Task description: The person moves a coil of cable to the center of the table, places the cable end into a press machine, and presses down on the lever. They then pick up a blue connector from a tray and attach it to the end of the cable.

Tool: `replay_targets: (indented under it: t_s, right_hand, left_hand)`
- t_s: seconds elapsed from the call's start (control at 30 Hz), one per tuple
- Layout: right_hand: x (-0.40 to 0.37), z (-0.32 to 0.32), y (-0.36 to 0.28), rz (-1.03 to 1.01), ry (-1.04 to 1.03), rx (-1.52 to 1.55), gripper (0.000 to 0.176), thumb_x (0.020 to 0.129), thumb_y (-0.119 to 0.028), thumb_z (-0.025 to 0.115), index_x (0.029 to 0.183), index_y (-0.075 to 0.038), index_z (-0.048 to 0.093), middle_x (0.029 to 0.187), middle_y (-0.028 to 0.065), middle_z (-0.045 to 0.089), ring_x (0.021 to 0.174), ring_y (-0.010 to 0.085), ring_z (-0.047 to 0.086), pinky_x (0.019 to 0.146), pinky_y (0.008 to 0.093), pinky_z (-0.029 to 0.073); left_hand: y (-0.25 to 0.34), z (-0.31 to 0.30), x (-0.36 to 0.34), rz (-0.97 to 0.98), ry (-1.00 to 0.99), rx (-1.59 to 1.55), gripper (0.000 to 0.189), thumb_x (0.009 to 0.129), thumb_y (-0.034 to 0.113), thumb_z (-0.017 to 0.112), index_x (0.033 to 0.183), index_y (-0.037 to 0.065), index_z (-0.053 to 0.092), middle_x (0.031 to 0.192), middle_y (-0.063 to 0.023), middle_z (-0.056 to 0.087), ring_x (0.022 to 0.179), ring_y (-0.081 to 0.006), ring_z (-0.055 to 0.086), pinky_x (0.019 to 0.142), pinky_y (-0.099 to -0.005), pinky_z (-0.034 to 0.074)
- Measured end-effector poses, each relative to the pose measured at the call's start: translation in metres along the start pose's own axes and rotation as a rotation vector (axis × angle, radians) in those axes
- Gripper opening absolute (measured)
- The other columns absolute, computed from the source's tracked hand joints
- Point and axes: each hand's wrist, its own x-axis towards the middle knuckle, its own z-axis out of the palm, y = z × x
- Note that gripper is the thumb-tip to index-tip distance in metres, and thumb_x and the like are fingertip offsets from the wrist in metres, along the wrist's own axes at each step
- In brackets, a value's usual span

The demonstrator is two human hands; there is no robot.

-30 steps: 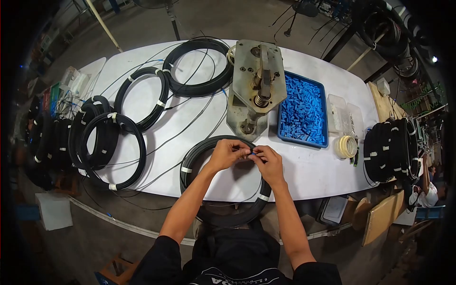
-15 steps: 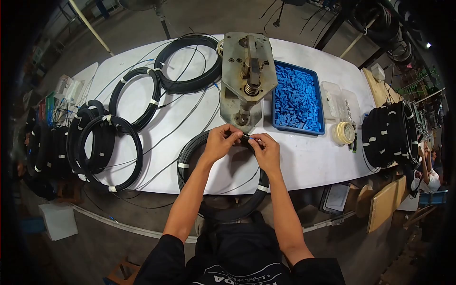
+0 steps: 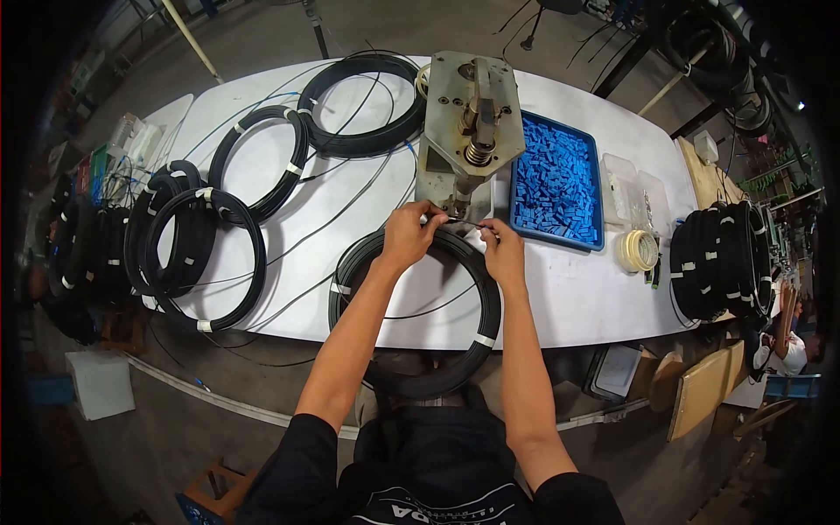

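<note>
A thin black cable (image 3: 465, 223) runs between my two hands at the front foot of a metal press (image 3: 437, 184). My left hand (image 3: 409, 236) pinches it right against the press, where the fingers partly hide the cable's end. On the other side my right hand (image 3: 505, 254) is closed on the same cable between thumb and fingertips. Below both hands a black cable coil (image 3: 492, 306), bound with white tape, lies partly over the table's front edge. Any small fitting inside the fingers is too small to make out.
A blue tray (image 3: 560, 242) full of small blue pieces stands right of the press, near a cream tape roll (image 3: 638, 251) and a clear plastic box (image 3: 619, 188). More black coils (image 3: 259, 262) lie at left; a stack of coils (image 3: 713, 262) stands at right.
Both hands have moved closer to the press foot, and the gap between them is wider, with cable showing in it. A blue bit seen at my right fingertips no longer shows. The view has shifted slightly.
</note>
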Motion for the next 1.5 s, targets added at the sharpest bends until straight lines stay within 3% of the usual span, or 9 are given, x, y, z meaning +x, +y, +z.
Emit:
replay_targets:
  t_s: [0.07,0.1,0.23,0.37,0.67,0.73,1.07,1.13,1.5]
  right_hand:
    - [0.005,0.011,0.008,0.411,-0.036,0.249,0.012,0.089,-0.004,0.057,0.096,0.001,0.067,0.083,0.0168,0.067,0.075,0.0288,0.063,0.07,0.0362,0.048]
    - [0.01,0.018,0.01,0.443,-0.006,0.314,0.015,0.09,-0.009,0.057,0.095,0.002,0.066,0.079,0.0145,0.067,0.072,0.0231,0.063,0.068,0.0343,0.048]
    - [0.014,0.034,0.005,0.342,0.179,0.209,0.025,0.089,-0.021,0.062,0.097,0.001,0.068,0.078,0.0129,0.067,0.067,0.0197,0.061,0.064,0.0325,0.047]
    - [0.011,0.032,-0.009,0.267,0.13,0.173,0.023,0.088,-0.021,0.064,0.097,0.0,0.07,0.077,0.0131,0.068,0.065,0.019,0.059,0.063,0.0321,0.046]
    - [0.007,0.034,0.005,0.366,0.157,0.369,0.018,0.085,-0.017,0.07,0.095,-0.002,0.072,0.074,0.0047,0.065,0.067,0.0129,0.054,0.064,0.0274,0.045]
    - [0.008,0.035,0.006,0.352,0.165,0.467,0.018,0.084,-0.015,0.071,0.096,-0.001,0.072,0.077,0.0037,0.065,0.069,0.012,0.054,0.066,0.0268,0.045]
    - [0.009,0.035,0.008,0.37,0.204,0.406,0.018,0.083,-0.015,0.071,0.096,-0.003,0.073,0.083,0.009,0.068,0.074,0.0176,0.059,0.07,0.0306,0.047]
    - [0.008,0.039,0.011,0.337,0.215,0.385,0.017,0.084,-0.013,0.071,0.097,-0.002,0.073,0.081,0.0021,0.066,0.073,0.0115,0.054,0.07,0.0264,0.045]
    - [0.012,0.038,0.009,0.4,0.189,0.385,0.016,0.081,-0.013,0.072,0.096,-0.007,0.074,0.088,0.012,0.067,0.081,0.024,0.061,0.075,0.0335,0.048]
  left_hand:
    - [0.002,0.001,-0.001,-0.066,-0.04,0.048,0.019,0.084,0.021,0.07,0.086,0.002,0.068,0.083,-0.0177,0.068,0.075,-0.0362,0.063,0.066,-0.0428,0.047]
    - [0.002,0.002,0.0,-0.065,-0.062,0.053,0.019,0.085,0.02,0.069,0.089,0.001,0.068,0.084,-0.0171,0.069,0.073,-0.0333,0.064,0.065,-0.0404,0.048]
    - [-0.007,-0.001,0.009,-0.062,-0.149,0.016,0.02,0.086,0.02,0.067,0.091,0.0,0.068,0.087,-0.0171,0.069,0.074,-0.0357,0.064,0.068,-0.0414,0.049]
    - [-0.014,0.002,0.013,-0.074,-0.141,-0.174,0.019,0.087,0.018,0.066,0.095,0.002,0.069,0.089,-0.0165,0.07,0.076,-0.0349,0.064,0.069,-0.0401,0.049]
    - [-0.009,0.006,0.007,-0.099,-0.086,-0.014,0.02,0.088,0.021,0.064,0.101,0.007,0.071,0.096,-0.0112,0.069,0.083,-0.032,0.065,0.074,-0.0392,0.049]
    - [-0.007,0.005,0.008,-0.124,-0.1,0.041,0.02,0.086,0.02,0.067,0.102,0.009,0.073,0.096,-0.0077,0.071,0.086,-0.0235,0.067,0.075,-0.0339,0.05]
    - [-0.007,0.012,0.008,-0.052,-0.043,0.154,0.019,0.085,0.024,0.067,0.1,0.014,0.074,0.094,-0.005,0.07,0.085,-0.0241,0.066,0.073,-0.0351,0.05]
    - [-0.004,0.01,0.005,-0.095,-0.064,0.145,0.02,0.086,0.028,0.064,0.1,0.016,0.073,0.098,-0.0046,0.068,0.092,-0.0283,0.063,0.076,-0.0376,0.05]
    - [-0.001,0.014,0.003,-0.016,0.014,0.227,0.023,0.081,0.017,0.068,0.102,0.013,0.073,0.105,-0.0033,0.068,0.1,-0.0268,0.061,0.083,-0.0363,0.049]
